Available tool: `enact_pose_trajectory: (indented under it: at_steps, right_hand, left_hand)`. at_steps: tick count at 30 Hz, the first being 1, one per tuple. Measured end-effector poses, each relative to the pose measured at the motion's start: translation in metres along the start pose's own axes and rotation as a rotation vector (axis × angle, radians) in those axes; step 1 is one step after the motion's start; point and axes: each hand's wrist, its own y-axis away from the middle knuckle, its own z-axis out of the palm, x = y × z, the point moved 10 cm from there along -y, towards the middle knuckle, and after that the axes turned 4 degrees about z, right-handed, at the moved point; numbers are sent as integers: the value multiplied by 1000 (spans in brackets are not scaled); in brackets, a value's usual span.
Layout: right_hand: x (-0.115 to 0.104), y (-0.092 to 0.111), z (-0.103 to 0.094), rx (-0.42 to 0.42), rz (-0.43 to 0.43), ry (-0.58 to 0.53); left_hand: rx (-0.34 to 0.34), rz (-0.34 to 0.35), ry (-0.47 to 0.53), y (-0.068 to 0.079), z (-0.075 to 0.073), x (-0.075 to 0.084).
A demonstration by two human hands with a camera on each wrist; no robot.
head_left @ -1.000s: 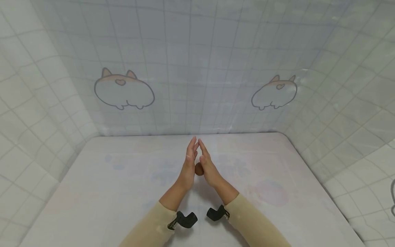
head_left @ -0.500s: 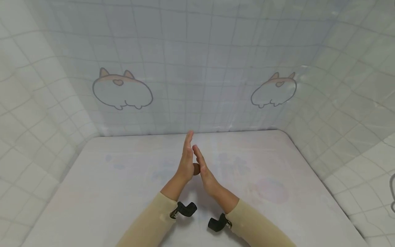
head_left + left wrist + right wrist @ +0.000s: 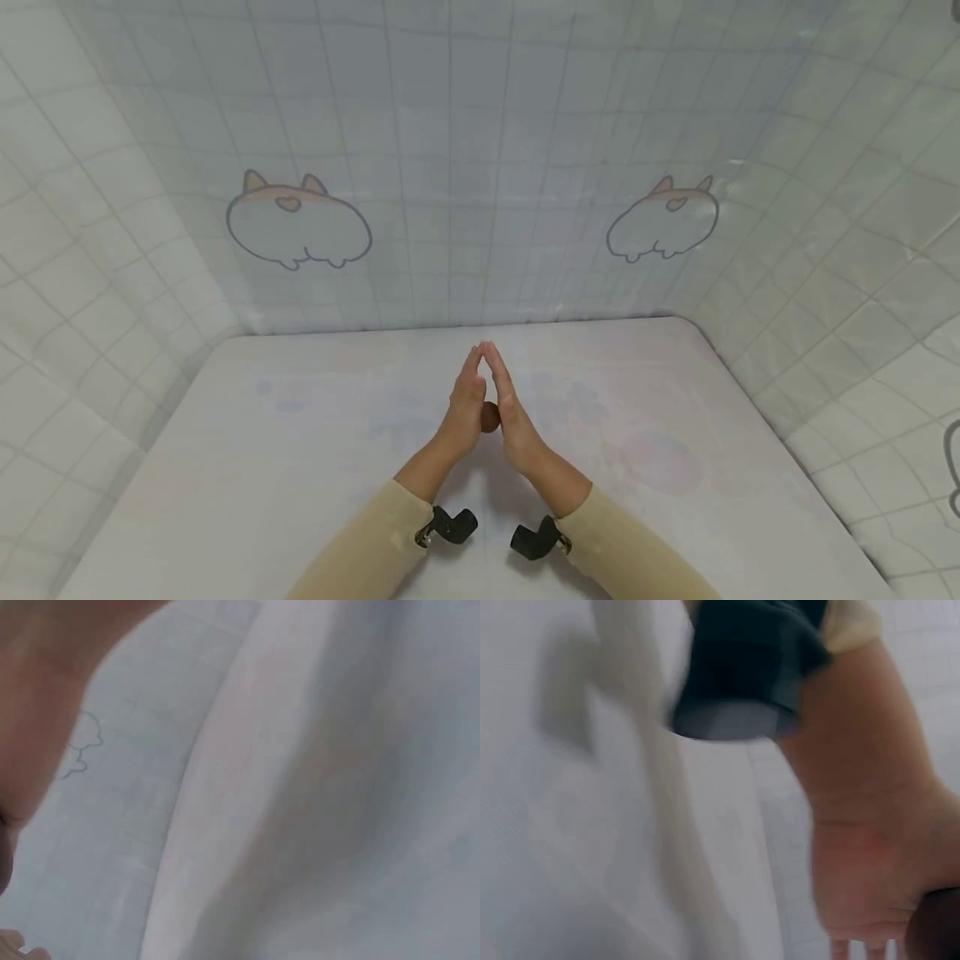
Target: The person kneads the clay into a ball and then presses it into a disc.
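Note:
A small round brown ball (image 3: 490, 417) is held between two palms in the middle of the head view. My left hand (image 3: 462, 414) presses it from the left with its fingers straight. From the right, the flat right hand (image 3: 516, 429) presses against it, and the fingertips of both hands come together in a peak above the ball. Part of the ball (image 3: 939, 926) shows dark beside a palm (image 3: 862, 877) in the right wrist view. At the left edge of the left wrist view, only a sliver of the ball (image 3: 4, 862) appears.
Under the hands lies a pale table (image 3: 300, 467) with faint pastel prints. White grid-patterned sheeting (image 3: 480, 183) hangs behind it and along both sides. Black wrist-worn pieces (image 3: 454, 526) stick inward from both beige sleeves (image 3: 630, 546).
Half a second ago the left hand reached farther forward than the right. It has slid back and the right hand forward, leaving the fingertips level. The ball has stayed between the palms.

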Motion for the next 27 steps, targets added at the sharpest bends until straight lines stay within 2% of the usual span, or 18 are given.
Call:
enact_pose_trajectory:
  at_steps: [3,7,15,19,22,27]
  right_hand:
    - [-2,-4,-7,25,30,21]
    - [-1,-13,-16,50,61,69]
    - [29,-23,-26,65,166,81]
    - [47,-24,-25,64,216,19]
    - [56,-24,-22,63,253,-11]
    - [62,-20,-17,42,299,6]
  left_hand:
    - [-20,-17,3,5,7,-2]
    - [-41,-13,62,11,13,3]
    - [-130,28,246,23,27,16]
    - [-125,52,362,23,24,24]
    - [-112,95,428,20,19,33]
    - [-84,155,475,15,8,44]
